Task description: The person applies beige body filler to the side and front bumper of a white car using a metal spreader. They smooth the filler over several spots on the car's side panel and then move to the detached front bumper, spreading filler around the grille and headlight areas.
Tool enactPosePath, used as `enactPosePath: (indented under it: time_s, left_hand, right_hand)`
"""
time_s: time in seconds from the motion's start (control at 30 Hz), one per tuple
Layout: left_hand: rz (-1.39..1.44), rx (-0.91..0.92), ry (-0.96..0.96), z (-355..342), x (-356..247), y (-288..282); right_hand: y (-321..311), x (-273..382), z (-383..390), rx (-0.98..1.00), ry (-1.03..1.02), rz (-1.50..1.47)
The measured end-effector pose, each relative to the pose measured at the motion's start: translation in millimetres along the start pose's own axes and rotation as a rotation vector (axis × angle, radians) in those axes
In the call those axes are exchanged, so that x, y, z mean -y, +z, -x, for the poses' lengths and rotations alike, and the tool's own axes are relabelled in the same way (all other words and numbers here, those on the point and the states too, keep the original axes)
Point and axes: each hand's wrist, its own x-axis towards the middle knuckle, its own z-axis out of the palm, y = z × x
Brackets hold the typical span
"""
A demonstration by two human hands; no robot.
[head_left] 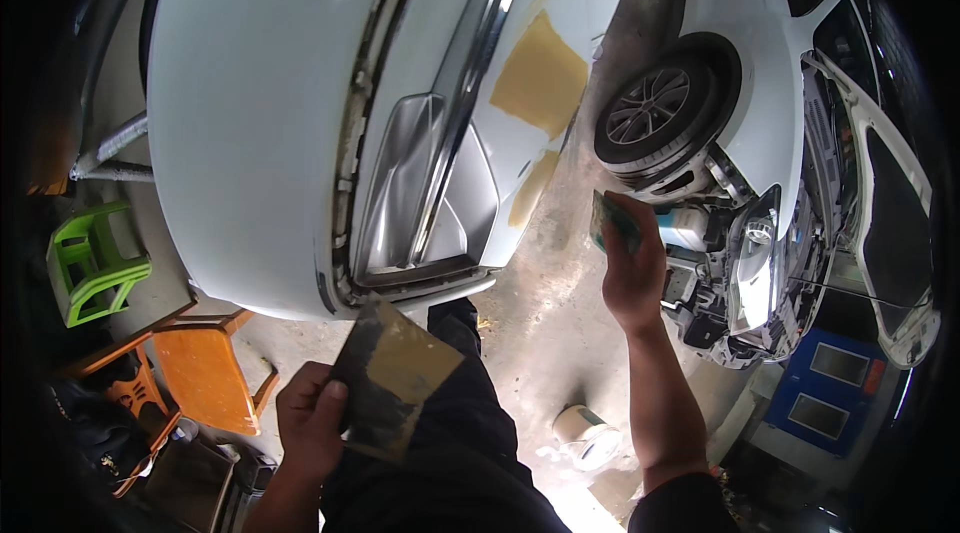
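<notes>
My left hand (pixel 312 421) grips a dark, flat putty board (pixel 362 358) by its edge, thumb on top. A smear of tan body filler (pixel 412 365) covers part of the board. Raised to the right, my right hand (pixel 635 273) is closed on a thin green spreader (pixel 603 221), partly hidden by the fingers. In front of me stands a white car body (pixel 250 113) with a chrome strip and a bare opening edge. On its right side are a large tan filler patch (pixel 543 75) and a smaller filler patch (pixel 533 190) below it. Neither hand touches the car.
Another white car (pixel 765 113), hood raised and front end stripped, stands at the right with its wheel (pixel 655 108) turned toward me. A green stool (pixel 95 263) and an orange wooden chair (pixel 210 373) are at the left. A pale bucket (pixel 585 436) sits on the concrete floor (pixel 545 353).
</notes>
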Motion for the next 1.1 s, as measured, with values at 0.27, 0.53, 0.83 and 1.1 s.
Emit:
enactPosePath:
  time_s: [0.27,0.53,0.83,1.1]
  left_hand:
    - [-0.097,0.020,-0.029,-4,0,32]
    - [-0.072,0.018,-0.050,-6,4,54]
    - [-0.191,0.092,0.009,-10,24,67]
    - [-0.169,0.178,-0.015,-24,35,92]
  right_hand:
    - [11,-25,-42,0.132,-0.401,-0.118]
    - [8,-14,-82,0.142,-0.705,0.185]
    - [18,-80,-16,0.340,-0.606,0.201]
    - [-13,0,49,0.297,-0.037,-1.096]
